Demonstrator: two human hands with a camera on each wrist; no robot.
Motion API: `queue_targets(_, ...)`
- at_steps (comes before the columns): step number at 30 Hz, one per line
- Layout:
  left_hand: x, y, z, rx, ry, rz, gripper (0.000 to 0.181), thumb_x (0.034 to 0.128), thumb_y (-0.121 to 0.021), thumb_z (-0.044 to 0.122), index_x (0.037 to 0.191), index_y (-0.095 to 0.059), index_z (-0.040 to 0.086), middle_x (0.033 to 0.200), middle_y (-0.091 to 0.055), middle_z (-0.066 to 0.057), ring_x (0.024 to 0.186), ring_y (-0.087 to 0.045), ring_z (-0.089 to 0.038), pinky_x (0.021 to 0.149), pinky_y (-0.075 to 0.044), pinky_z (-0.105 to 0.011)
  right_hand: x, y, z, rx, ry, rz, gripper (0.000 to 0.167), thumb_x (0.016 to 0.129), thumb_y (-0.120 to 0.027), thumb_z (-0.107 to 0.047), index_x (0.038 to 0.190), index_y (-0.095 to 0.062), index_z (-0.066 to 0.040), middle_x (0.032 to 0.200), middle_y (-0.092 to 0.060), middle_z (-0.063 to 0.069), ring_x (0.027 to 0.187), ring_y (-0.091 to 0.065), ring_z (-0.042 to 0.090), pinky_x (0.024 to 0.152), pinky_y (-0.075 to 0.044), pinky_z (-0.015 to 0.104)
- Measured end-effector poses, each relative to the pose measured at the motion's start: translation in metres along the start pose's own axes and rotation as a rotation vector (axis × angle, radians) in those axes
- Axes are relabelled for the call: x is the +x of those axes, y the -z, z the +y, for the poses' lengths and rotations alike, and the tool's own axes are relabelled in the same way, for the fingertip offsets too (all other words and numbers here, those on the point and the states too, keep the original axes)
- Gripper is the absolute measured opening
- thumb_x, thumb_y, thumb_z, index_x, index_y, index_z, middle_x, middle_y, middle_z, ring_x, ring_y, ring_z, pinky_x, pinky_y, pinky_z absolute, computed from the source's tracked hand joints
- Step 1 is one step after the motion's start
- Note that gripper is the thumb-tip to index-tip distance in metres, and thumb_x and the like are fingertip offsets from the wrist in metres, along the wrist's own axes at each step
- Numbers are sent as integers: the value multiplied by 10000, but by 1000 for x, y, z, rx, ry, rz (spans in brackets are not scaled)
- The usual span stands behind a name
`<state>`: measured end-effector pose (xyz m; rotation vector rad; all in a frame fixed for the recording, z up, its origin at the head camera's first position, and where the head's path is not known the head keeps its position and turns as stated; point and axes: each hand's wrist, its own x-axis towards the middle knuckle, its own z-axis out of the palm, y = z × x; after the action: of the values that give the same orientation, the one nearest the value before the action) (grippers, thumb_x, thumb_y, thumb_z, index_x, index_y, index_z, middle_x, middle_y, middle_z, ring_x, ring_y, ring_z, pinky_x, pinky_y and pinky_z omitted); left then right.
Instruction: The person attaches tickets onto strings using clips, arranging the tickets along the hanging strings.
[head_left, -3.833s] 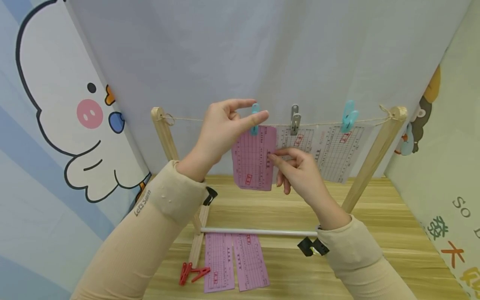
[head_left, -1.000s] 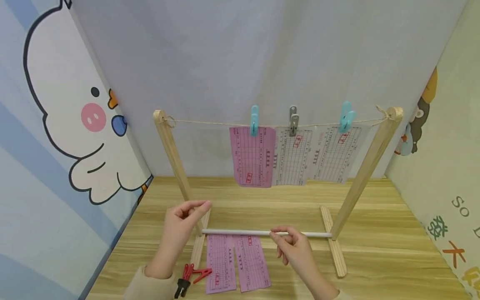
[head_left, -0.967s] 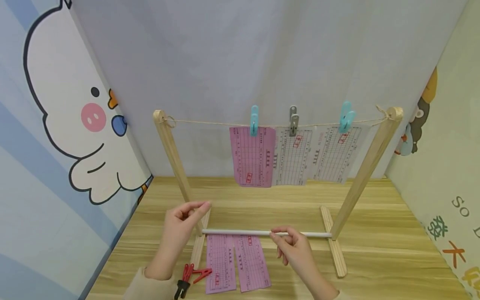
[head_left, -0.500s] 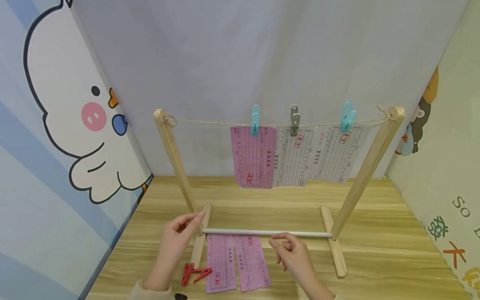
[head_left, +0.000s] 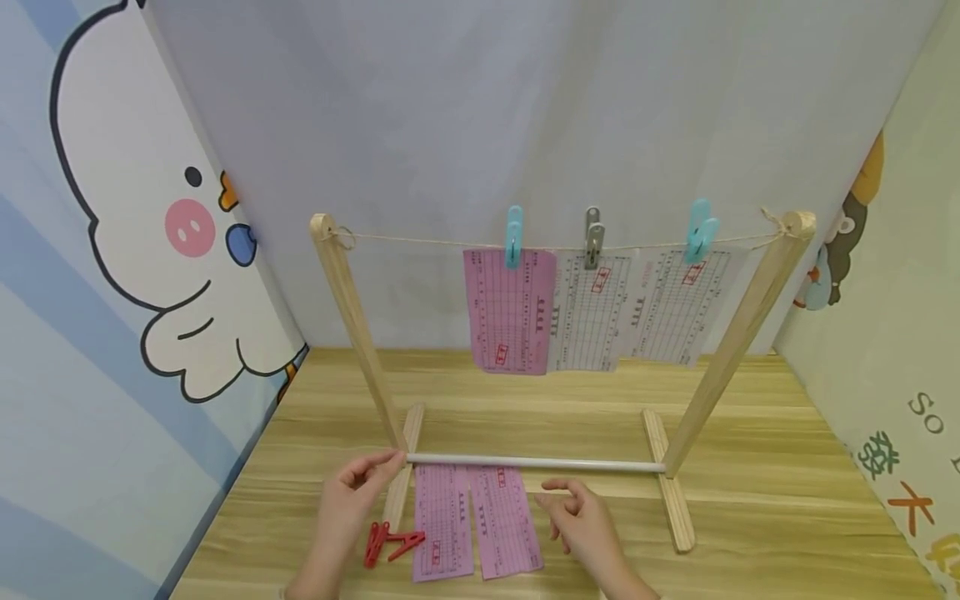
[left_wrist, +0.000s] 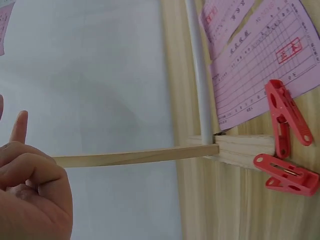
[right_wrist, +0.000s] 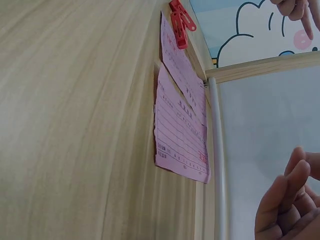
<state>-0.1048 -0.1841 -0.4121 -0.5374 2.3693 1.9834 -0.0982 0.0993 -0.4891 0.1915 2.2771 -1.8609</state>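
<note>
My left hand hovers by the foot of the rack's left post, holding nothing, fingers loosely bent. Near the right-hand pink slip is my right hand, also holding nothing. A second pink slip lies beside it on the table. Two red clothespins lie at the left slip's edge, below my left hand. On the string hang a pink slip under a blue clothespin, a white slip under a grey clothespin, and another white slip under a second blue clothespin.
The wooden rack has a left post, a right post and a low white rod between them. Twine is tied across the top. A grey-white backdrop stands behind; printed panels flank the table.
Both hands have come down from the hanging pink slip, which stays clipped on the string. Over the last second they sink a little further toward the table slips.
</note>
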Motion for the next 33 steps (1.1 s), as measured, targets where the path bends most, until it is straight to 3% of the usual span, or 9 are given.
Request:
queue_targets(7, -3, -3, -24, 46, 58, -25, 386, 877, -760, 272, 1156, -711, 10, 587, -359, 75, 500, -307, -53, 465, -272, -201, 2, -4, 14, -17, 5, -23, 418, 934, -677, -193, 1275, -571, 25, 564, -539, 15, 391, -362, 52, 410, -328, 150)
queue_targets(10, -4, -4, -35, 57, 51, -20, 367, 870, -765, 249, 1132, -718, -3, 570, -360, 79, 459, -290, -36, 433, -254, -193, 3, -4, 19, -23, 1, -31, 454, 938, -676, -211, 1305, -553, 27, 571, -547, 20, 386, -357, 48, 411, -336, 151)
queue_targets(14, -8, -7, -51, 99, 15, -10, 370, 860, -772, 228, 1126, -716, -23, 570, -346, 77, 478, -298, -39, 458, -267, -197, 2, -4, 25, -35, -2, -53, 498, 943, -670, -224, 1332, -527, 51, 581, -561, 30, 393, -368, 46, 410, -358, 153)
queue_targets(17, -10, -8, -65, 103, 23, -12, 417, 845, -787, 228, 1159, -698, -31, 578, -324, 78, 502, -296, -42, 476, -279, -197, 2, -5, 29, -32, -13, -74, 533, 943, -669, -248, 1349, -509, 59, 583, -571, 32, 398, -383, 47, 407, -373, 157)
queue_targets(23, -17, -7, -91, 126, 77, -2, 453, 817, -816, 200, 1163, -684, -61, 604, -402, 86, 530, -315, -31, 498, -291, -188, 3, -11, 39, -20, -4, -120, 569, 932, -682, -252, 1361, -494, 71, 557, -577, 27, 372, -402, 40, 379, -363, 164)
queue_targets(27, -20, -6, -106, 158, 114, 0, 463, 795, -833, 204, 1157, -692, -48, 600, -370, 82, 510, -287, -34, 479, -263, -184, 1, -15, 45, -38, 12, -129, 587, 921, -694, -264, 1360, -498, 72, 535, -566, 4, 349, -401, 18, 360, -337, 161)
queue_targets(29, -20, -6, -112, 173, 128, 3, 458, 778, -844, 202, 1151, -705, -26, 581, -286, 79, 489, -271, -36, 462, -246, -179, 1, -16, 47, -50, 17, -133, 601, 917, -698, -274, 1367, -496, 69, 530, -557, -9, 346, -393, 8, 357, -329, 158)
queue_targets(33, -20, -4, -122, 199, 131, 3, 461, 765, -850, 188, 1148, -703, -22, 563, -291, 82, 479, -283, -39, 452, -246, -177, 0, -18, 50, -62, 14, -154, 642, 918, -698, -303, 1395, -476, 64, 529, -548, -23, 352, -381, 5, 361, -328, 151)
